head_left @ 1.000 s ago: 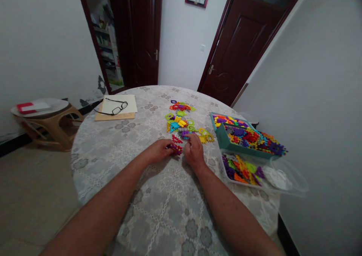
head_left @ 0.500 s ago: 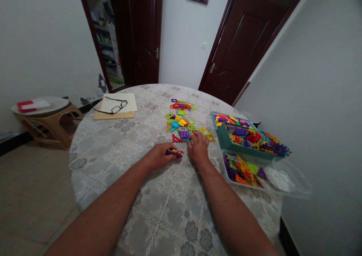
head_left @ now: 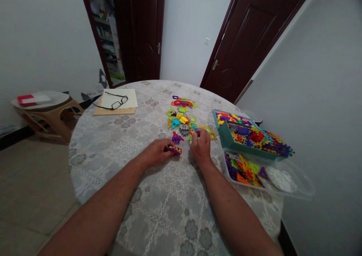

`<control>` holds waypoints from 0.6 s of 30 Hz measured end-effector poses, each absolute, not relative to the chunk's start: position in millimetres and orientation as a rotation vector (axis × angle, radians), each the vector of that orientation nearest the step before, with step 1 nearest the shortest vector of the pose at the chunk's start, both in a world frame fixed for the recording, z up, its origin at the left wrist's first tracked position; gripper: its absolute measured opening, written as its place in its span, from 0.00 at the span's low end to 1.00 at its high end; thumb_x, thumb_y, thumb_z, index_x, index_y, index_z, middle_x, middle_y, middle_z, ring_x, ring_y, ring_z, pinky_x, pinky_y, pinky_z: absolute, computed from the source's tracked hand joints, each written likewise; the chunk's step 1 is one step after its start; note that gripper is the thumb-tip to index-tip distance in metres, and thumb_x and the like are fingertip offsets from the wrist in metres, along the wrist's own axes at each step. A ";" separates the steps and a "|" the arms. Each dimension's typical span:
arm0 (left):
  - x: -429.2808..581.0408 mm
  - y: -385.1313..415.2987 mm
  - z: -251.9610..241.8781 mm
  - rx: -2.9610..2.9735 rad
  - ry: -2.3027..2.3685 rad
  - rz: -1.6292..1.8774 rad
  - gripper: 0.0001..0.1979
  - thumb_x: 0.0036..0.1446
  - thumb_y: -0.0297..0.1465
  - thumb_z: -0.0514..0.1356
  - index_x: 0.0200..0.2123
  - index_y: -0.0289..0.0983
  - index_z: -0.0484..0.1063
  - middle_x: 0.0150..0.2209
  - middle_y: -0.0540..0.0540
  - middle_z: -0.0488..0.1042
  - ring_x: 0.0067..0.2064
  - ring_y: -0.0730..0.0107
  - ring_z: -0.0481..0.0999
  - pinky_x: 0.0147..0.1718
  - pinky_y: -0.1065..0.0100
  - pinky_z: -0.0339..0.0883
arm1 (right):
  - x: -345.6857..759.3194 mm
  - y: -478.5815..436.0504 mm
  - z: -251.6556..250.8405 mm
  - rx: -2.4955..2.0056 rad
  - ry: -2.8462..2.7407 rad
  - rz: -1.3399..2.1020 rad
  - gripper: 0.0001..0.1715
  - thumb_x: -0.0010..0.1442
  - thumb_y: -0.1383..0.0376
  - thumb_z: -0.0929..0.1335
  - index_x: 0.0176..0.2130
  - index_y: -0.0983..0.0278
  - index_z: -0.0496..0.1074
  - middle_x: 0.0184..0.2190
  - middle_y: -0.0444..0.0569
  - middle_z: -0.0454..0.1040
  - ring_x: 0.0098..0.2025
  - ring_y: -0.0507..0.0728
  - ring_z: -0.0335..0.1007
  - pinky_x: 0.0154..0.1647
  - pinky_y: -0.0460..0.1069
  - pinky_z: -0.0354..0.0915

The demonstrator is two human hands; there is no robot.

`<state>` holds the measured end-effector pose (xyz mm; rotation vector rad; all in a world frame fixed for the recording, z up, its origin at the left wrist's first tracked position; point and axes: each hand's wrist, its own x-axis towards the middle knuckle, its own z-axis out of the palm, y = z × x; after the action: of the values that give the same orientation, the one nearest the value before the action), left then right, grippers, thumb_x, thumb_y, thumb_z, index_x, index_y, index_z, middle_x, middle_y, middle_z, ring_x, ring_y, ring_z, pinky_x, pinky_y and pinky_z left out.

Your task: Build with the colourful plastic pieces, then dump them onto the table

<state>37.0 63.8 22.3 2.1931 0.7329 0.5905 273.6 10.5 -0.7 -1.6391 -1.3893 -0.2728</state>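
Observation:
My left hand [head_left: 156, 152] is closed around a small stack of interlocking plastic toy pieces [head_left: 175, 150], purple, yellow and red, just above the tablecloth. Slightly farther away, my right hand [head_left: 201, 147] pinches several small toy pieces [head_left: 194, 129], with blue, orange and purple showing; its fingers partly hide them. Between the hands lies a purple piece [head_left: 177, 138] with a bit of red by it. Beyond it sit a grey toothed piece [head_left: 184, 130], a blue piece [head_left: 175, 123] and yellow pieces [head_left: 182, 118].
At the right stand a teal box [head_left: 223, 139] of toothed pieces and a clear plastic tub [head_left: 243, 184] with more pieces. A red and orange pile [head_left: 182, 103] lies farther back. Glasses [head_left: 115, 105] rest on papers [head_left: 131, 97] at the left of the round table [head_left: 158, 218].
My right hand has come up slightly with pieces between its fingers. The purple piece has shifted left, nearer my left hand, uncovering the grey one. My left hand keeps its stack.

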 end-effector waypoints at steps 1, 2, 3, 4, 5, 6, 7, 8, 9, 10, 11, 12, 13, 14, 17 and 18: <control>36.5 63.8 23.5 2.191 0.730 0.584 0.07 0.59 0.29 0.65 0.40 0.40 0.81 0.38 0.46 0.82 0.39 0.63 0.78 0.40 0.65 0.66 | 273.3 8.1 1.9 -1.626 -1.362 -0.262 0.13 0.71 0.65 0.61 0.51 0.63 0.71 0.47 0.57 0.75 0.52 0.63 0.69 0.58 0.58 0.66; 36.0 63.7 24.6 2.187 0.733 0.587 0.06 0.58 0.29 0.65 0.40 0.40 0.81 0.39 0.46 0.82 0.39 0.63 0.78 0.41 0.65 0.66 | 272.3 5.6 4.5 -1.608 -1.357 -0.251 0.13 0.72 0.64 0.60 0.50 0.62 0.71 0.45 0.56 0.75 0.50 0.63 0.70 0.57 0.57 0.66; 35.6 63.7 25.4 2.179 0.739 0.592 0.06 0.58 0.28 0.65 0.40 0.40 0.80 0.39 0.46 0.82 0.40 0.63 0.78 0.41 0.65 0.66 | 270.5 3.1 6.7 -1.581 -1.380 -0.237 0.12 0.72 0.64 0.60 0.49 0.62 0.71 0.44 0.55 0.75 0.48 0.62 0.71 0.55 0.56 0.67; 35.3 63.7 25.6 2.166 0.747 0.597 0.06 0.58 0.28 0.65 0.40 0.40 0.80 0.39 0.46 0.82 0.40 0.63 0.78 0.41 0.65 0.66 | 267.7 0.6 8.7 -1.546 -1.424 -0.221 0.11 0.72 0.64 0.61 0.48 0.62 0.71 0.42 0.54 0.75 0.46 0.61 0.71 0.53 0.55 0.67; 35.0 63.9 25.4 2.149 0.753 0.598 0.06 0.58 0.29 0.65 0.40 0.39 0.80 0.39 0.46 0.82 0.39 0.63 0.78 0.41 0.65 0.66 | 264.3 -1.7 10.3 -1.507 -1.485 -0.201 0.11 0.71 0.64 0.61 0.46 0.61 0.71 0.41 0.53 0.75 0.44 0.60 0.72 0.51 0.54 0.67; 34.7 64.2 24.6 2.130 0.758 0.597 0.06 0.58 0.29 0.65 0.40 0.39 0.79 0.39 0.46 0.82 0.39 0.64 0.78 0.40 0.65 0.66 | 260.5 -3.6 11.4 -1.467 -1.557 -0.177 0.10 0.71 0.64 0.62 0.45 0.61 0.72 0.40 0.52 0.75 0.43 0.60 0.71 0.49 0.53 0.67; 34.4 64.7 23.4 2.113 0.760 0.592 0.07 0.58 0.29 0.65 0.41 0.39 0.78 0.39 0.46 0.82 0.38 0.64 0.78 0.39 0.66 0.66 | 256.7 -5.2 12.0 -1.430 -1.628 -0.152 0.09 0.70 0.64 0.63 0.44 0.62 0.72 0.39 0.51 0.75 0.42 0.59 0.71 0.48 0.52 0.67; 34.1 65.2 21.9 2.102 0.766 0.587 0.08 0.58 0.30 0.65 0.42 0.39 0.77 0.39 0.47 0.82 0.37 0.65 0.78 0.39 0.66 0.66 | 253.1 -6.4 12.1 -1.403 -1.692 -0.127 0.08 0.70 0.65 0.63 0.43 0.62 0.73 0.38 0.51 0.75 0.41 0.59 0.71 0.46 0.52 0.67; 33.9 65.7 20.4 2.101 0.781 0.587 0.09 0.58 0.30 0.65 0.43 0.39 0.76 0.39 0.47 0.81 0.36 0.65 0.77 0.38 0.66 0.66 | 250.2 -7.1 11.9 -1.388 -1.745 -0.099 0.08 0.69 0.65 0.64 0.42 0.62 0.73 0.37 0.50 0.75 0.40 0.59 0.71 0.45 0.51 0.67; 33.8 66.2 19.1 2.108 0.806 0.594 0.11 0.57 0.30 0.66 0.44 0.40 0.75 0.39 0.48 0.81 0.36 0.65 0.77 0.38 0.66 0.66 | 247.9 -7.6 11.3 -1.381 -1.786 -0.071 0.08 0.69 0.65 0.64 0.41 0.62 0.73 0.36 0.50 0.75 0.39 0.58 0.71 0.44 0.51 0.67; 33.7 66.6 18.0 2.118 0.830 0.602 0.12 0.57 0.31 0.66 0.45 0.40 0.74 0.38 0.48 0.81 0.36 0.65 0.77 0.38 0.66 0.65 | 246.2 -7.8 10.6 -1.377 -1.817 -0.044 0.08 0.68 0.65 0.65 0.41 0.61 0.74 0.36 0.50 0.75 0.39 0.58 0.71 0.43 0.51 0.67; 33.8 66.8 17.3 2.126 0.846 0.608 0.14 0.57 0.31 0.66 0.47 0.40 0.73 0.39 0.48 0.80 0.36 0.64 0.77 0.38 0.66 0.65 | 245.1 -7.9 9.8 -1.371 -1.840 -0.019 0.08 0.68 0.65 0.65 0.40 0.61 0.74 0.35 0.49 0.75 0.38 0.58 0.71 0.43 0.51 0.67; 34.1 66.9 17.0 2.131 0.852 0.609 0.15 0.57 0.31 0.66 0.48 0.40 0.73 0.39 0.47 0.81 0.37 0.64 0.77 0.38 0.65 0.66 | 244.2 -8.1 9.2 -1.362 -1.859 0.007 0.08 0.68 0.65 0.65 0.40 0.61 0.74 0.35 0.49 0.75 0.38 0.58 0.71 0.43 0.51 0.67; 34.4 67.1 17.0 2.134 0.848 0.608 0.17 0.57 0.32 0.66 0.51 0.40 0.72 0.40 0.47 0.81 0.37 0.63 0.78 0.39 0.65 0.66 | 243.4 -8.3 8.7 -1.348 -1.875 0.034 0.09 0.68 0.65 0.64 0.40 0.61 0.75 0.35 0.49 0.76 0.39 0.58 0.72 0.44 0.51 0.67; 35.4 68.2 17.0 2.176 0.799 0.613 0.21 0.57 0.31 0.66 0.54 0.40 0.73 0.44 0.45 0.81 0.41 0.62 0.78 0.42 0.64 0.67 | 240.3 -10.1 8.3 -1.301 -1.889 0.104 0.10 0.69 0.65 0.64 0.41 0.61 0.76 0.37 0.50 0.77 0.40 0.57 0.73 0.46 0.51 0.68; 35.6 68.9 16.8 2.210 0.779 0.620 0.19 0.57 0.30 0.66 0.53 0.40 0.75 0.45 0.45 0.80 0.42 0.61 0.78 0.43 0.64 0.68 | 239.2 -10.8 8.5 -1.288 -1.888 0.126 0.11 0.70 0.65 0.64 0.41 0.60 0.76 0.37 0.49 0.77 0.41 0.57 0.74 0.46 0.51 0.68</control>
<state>35.6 68.9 16.8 2.2104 0.7793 0.6202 239.2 -10.8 8.5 -1.2881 -1.8879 0.1265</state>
